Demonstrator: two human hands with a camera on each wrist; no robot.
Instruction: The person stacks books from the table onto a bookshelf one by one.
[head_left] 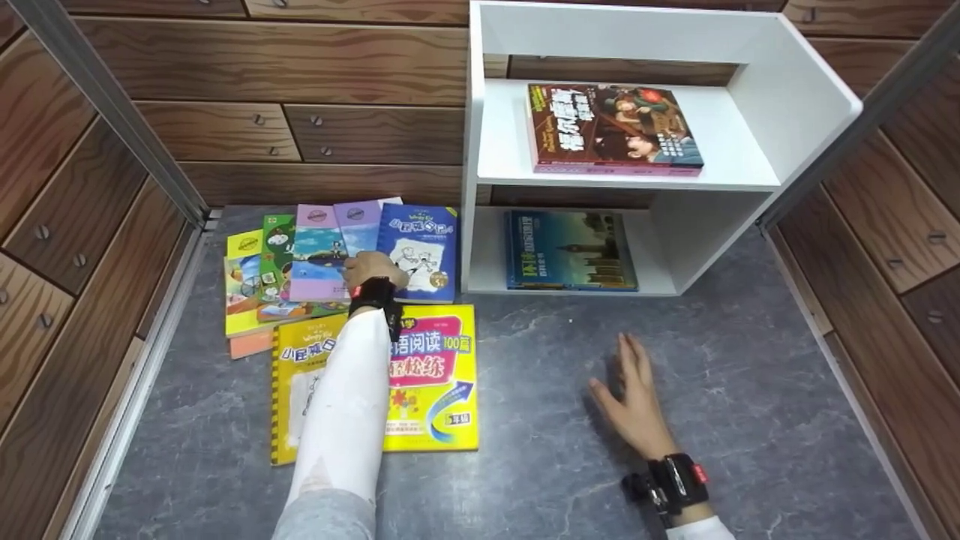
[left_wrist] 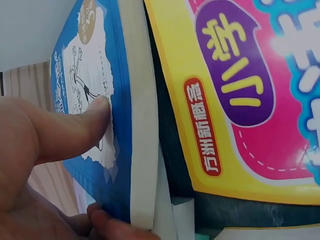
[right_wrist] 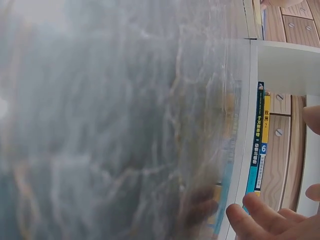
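My left hand (head_left: 375, 270) is at the left edge of a blue comic-style book (head_left: 431, 221) in the back row. In the left wrist view, the thumb lies on the cover of this blue book (left_wrist: 117, 155) and the fingers curl round its lower edge, so the hand pinches it. Purple-covered books (head_left: 360, 225) lie just left of that hand. Below it are a bright yellow and pink workbook (head_left: 457, 375) and a yellow comic-style book (head_left: 289, 420), partly hidden by the sleeve. Over the grey surface at right, my right hand (head_left: 636, 409) has its fingers extended and holds nothing.
A white two-tier shelf (head_left: 622, 45) stands at the back right. Its upper board carries a brown-covered book (head_left: 615, 127) on a pink one; its lower tier holds a blue-green book stack (head_left: 570, 251). Green (head_left: 277, 240) and yellow (head_left: 240, 300) books overlap at far left.
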